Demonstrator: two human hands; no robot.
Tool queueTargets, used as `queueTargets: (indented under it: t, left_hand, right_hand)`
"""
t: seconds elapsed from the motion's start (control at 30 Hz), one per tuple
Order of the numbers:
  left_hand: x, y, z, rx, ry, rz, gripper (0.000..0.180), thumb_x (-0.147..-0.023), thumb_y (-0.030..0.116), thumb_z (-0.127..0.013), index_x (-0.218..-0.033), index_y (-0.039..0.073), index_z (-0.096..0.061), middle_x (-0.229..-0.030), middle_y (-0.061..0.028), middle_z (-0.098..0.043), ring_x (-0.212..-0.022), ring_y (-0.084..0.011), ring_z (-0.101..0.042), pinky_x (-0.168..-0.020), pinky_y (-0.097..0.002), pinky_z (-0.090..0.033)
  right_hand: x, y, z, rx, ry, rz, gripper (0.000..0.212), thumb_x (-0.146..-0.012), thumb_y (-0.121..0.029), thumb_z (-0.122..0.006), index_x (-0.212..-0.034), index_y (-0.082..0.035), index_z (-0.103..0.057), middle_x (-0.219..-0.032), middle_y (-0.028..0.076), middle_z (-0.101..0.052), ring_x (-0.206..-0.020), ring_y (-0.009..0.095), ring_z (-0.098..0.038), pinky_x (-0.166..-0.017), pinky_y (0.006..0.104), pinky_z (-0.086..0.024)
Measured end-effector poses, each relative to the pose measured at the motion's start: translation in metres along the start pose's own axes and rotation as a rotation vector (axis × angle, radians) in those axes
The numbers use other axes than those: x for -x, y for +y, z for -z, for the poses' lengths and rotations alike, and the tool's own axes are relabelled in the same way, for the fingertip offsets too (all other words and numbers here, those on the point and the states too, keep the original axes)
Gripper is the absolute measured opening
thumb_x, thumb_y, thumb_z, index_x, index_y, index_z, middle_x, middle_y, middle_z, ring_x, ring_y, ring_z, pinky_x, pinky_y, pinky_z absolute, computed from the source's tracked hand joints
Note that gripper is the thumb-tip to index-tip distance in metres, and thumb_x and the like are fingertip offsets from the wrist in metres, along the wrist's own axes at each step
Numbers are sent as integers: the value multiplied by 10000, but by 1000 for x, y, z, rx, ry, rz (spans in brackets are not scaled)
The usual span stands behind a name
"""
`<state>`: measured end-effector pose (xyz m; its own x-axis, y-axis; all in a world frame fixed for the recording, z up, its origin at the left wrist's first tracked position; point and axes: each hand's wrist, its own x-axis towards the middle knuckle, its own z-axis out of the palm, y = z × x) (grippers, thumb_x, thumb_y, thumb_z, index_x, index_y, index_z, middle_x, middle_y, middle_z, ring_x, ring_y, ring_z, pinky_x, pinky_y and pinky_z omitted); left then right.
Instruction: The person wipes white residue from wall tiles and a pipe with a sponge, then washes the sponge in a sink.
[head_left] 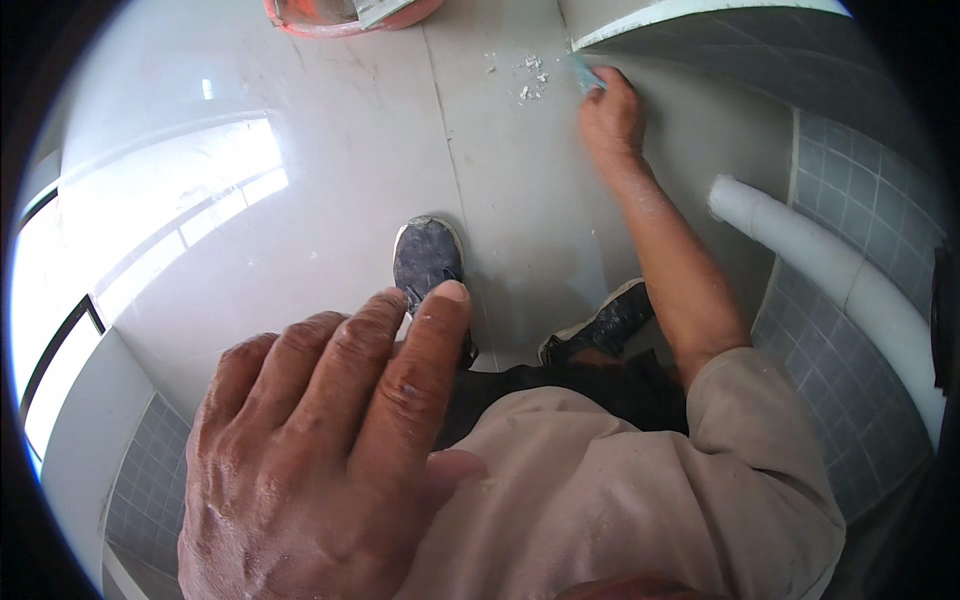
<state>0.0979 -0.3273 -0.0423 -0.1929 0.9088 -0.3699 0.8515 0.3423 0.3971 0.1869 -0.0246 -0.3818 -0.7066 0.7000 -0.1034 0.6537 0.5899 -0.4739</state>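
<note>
Floor: pale, glossy tiles (330, 180), with a dark joint running up the middle and a bright window reflection (215, 175) on the left.
Right fingers: closed around a small blue-green piece (588, 76), pinched on the thumb side; it is blurred, so its kind cannot be told.
Right hand: the hand (613, 115) reaches far forward, bare arm stretched out.
Piece's place: at the near corner of a white-edged panel (690, 15); whether it touches the panel or the floor cannot be told.
Left fingers: extended and unclenched, the index slightly apart from the others; the palm is hidden.
Left hand: this hand (310, 440) is raised close to the camera, back upward, in front of the shirt (650, 490).
Crumbs: white bits (533, 76) scattered on the floor, just left of the piece.
Tub: orange-rimmed (345, 28), cut by the top edge, with a flat grey thing (385, 8) at its rim.
Feet: a dark left shoe (428, 258) beyond the left fingertips, a right shoe (605, 322) beside the right forearm.
Right side: a white pipe (850, 258) crossing in front of a grey-tiled wall (862, 175).
Left side: another patch of small grey tiles (150, 470), below the bright window (45, 290).
</note>
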Motion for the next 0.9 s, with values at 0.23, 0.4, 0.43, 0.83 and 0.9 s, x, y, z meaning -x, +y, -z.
queueTargets:
  t: [0.23, 0.4, 0.43, 0.83, 0.9]
  left_hand:
    - [0, -7, -24, 105, 273, -67, 582, -846, 224, -715, -1384, 78, -548, -1175, -133, -675, -1004, -283, -656, -895, -411, -500]
    - [-4, -3, -5, 10, 62, -130, 573, -847, 217, -725, -1375, 72, -557, -1187, -135, -674, -1023, -284, -660, -898, -413, -502]
    - [-1, -1, -8, -55, 39, -130, 571, -848, 219, -726, -1373, 72, -557, -1187, -134, -674, -1023, -283, -661, -898, -412, -502]
    - [-33, 29, 35, 425, 3, 161, 521, -852, 224, -724, -1326, 53, -591, -1105, -122, -697, -960, -268, -668, -878, -391, -506]
    - [-14, 34, 44, 296, -54, 245, 572, -828, 291, -733, -1328, 56, -585, -1126, -135, -686, -1001, -268, -670, -883, -394, -519]
  right_hand:
    - [19, 13, -9, 76, 144, 505, 348, -834, -71, -670, -1180, -48, -652, -1186, 120, -623, -1160, 329, -544, -999, 444, -448]
    - [-7, -44, -49, -4, 191, 618, 362, -856, -152, -701, -1207, -77, -664, -1228, 107, -611, -1190, 331, -538, -1016, 433, -451]
    - [-10, -56, -58, -64, 153, 696, 313, -847, -145, -706, -1155, -91, -687, -1202, 99, -621, -1164, 321, -551, -998, 424, -463]
    - [-36, 5, -41, -116, 138, 541, 274, -794, 47, -611, -1026, -44, -725, -1038, 118, -665, -1045, 297, -598, -928, 395, -506]
    - [-27, -32, -48, -61, 42, 697, 340, -798, 75, -580, -1092, -31, -713, -1072, 130, -661, -1036, 311, -611, -940, 401, -501]
